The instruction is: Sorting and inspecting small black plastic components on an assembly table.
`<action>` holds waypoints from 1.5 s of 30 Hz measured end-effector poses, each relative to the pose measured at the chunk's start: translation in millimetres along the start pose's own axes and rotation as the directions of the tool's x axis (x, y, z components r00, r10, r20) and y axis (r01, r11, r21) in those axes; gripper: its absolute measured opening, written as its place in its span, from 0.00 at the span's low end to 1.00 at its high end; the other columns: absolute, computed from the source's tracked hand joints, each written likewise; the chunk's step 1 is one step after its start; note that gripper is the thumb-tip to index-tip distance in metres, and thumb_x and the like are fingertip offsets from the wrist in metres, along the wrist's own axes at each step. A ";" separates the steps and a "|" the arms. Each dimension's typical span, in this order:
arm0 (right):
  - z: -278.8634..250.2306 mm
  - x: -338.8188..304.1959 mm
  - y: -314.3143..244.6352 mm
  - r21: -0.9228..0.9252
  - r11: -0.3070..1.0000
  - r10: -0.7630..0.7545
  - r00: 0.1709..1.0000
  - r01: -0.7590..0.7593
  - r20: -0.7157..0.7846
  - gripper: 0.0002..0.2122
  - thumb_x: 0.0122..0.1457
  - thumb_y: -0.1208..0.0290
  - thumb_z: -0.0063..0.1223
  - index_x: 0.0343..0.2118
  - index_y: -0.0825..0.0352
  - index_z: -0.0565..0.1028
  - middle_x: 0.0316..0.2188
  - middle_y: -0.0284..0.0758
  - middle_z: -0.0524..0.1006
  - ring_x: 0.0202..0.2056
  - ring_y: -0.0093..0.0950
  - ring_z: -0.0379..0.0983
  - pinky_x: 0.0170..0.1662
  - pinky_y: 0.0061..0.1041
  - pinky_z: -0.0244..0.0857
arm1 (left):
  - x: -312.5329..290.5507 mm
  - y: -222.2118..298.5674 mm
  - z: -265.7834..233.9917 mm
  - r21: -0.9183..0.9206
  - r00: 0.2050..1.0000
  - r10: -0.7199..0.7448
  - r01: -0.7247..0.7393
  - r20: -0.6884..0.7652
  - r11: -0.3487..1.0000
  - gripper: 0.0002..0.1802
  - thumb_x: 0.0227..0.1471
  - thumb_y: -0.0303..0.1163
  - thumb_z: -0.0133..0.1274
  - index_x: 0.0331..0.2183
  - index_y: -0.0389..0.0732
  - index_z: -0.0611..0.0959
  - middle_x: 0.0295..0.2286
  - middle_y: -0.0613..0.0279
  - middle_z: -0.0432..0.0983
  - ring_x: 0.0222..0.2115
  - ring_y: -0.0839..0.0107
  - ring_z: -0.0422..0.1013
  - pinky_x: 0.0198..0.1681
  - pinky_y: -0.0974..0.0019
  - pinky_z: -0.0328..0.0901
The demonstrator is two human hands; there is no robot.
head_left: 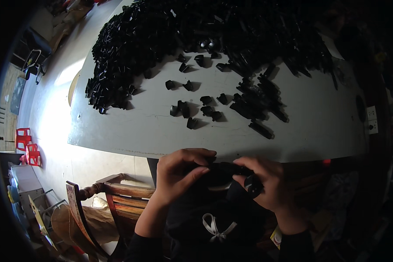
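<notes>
Just in front of the table's near edge, my left hand [174,175] and my right hand [268,180] face each other. Between them is a long black plastic piece [227,167], dark against my black clothing. My right fingers wrap its body, and a rounded black end [253,187] sticks out below them. At the other end, my left thumb and fingers close in a pinch; whether they grip this same piece or a separate small cap cannot be made out. Loose small black caps [206,110] and longer black strips [261,129] lie on the table beyond my hands.
A large heap of black plastic parts [131,48] covers the far side of the white table [131,131]. At the left stands a wooden chair [126,192] with a tan bag [91,220]. Red stools [33,155] are on the floor farther left. A wall socket [372,120] is at the right.
</notes>
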State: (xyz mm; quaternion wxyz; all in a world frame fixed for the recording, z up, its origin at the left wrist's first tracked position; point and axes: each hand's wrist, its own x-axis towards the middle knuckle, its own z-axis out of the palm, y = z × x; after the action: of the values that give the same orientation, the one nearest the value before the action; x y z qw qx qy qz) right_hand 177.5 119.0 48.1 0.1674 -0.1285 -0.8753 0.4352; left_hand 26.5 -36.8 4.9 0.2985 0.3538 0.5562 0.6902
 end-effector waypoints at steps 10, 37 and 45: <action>2.8 -0.4 1.8 -0.004 0.996 -0.084 0.996 0.084 0.038 0.15 0.47 0.78 0.64 0.38 0.71 0.75 0.23 0.36 0.75 0.22 0.28 0.74 0.23 0.24 0.65 | -4.6 4.1 0.1 0.111 0.997 0.040 -0.046 0.059 0.993 0.07 0.44 0.19 0.61 0.27 0.33 0.78 0.37 0.45 0.79 0.39 0.59 0.76 0.43 0.62 0.71; -3.3 16.6 46.0 -0.238 0.953 0.107 0.941 -0.190 -0.321 0.11 0.52 0.77 0.60 0.37 0.68 0.72 0.26 0.41 0.78 0.29 0.36 0.78 0.33 0.29 0.70 | 42.2 -23.8 1.8 0.911 0.942 0.300 0.014 -0.150 0.411 0.10 0.44 0.27 0.59 0.32 0.39 0.79 0.31 0.57 0.71 0.33 0.56 0.70 0.35 0.59 0.66; 7.5 -1.8 38.7 -0.468 0.844 0.238 0.965 -0.263 -0.113 0.10 0.51 0.75 0.59 0.35 0.68 0.70 0.28 0.41 0.76 0.31 0.41 0.76 0.31 0.34 0.67 | 26.0 -20.0 -7.7 0.894 0.940 0.336 -0.096 -0.063 0.439 0.08 0.43 0.22 0.59 0.31 0.38 0.79 0.36 0.58 0.75 0.34 0.59 0.73 0.34 0.62 0.68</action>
State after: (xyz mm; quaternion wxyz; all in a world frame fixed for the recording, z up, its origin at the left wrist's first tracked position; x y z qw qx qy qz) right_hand 179.2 135.8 12.4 0.0944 -0.2900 -0.9266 0.2198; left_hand 5.7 -16.1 -11.6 -0.0846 0.4418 0.8113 0.3734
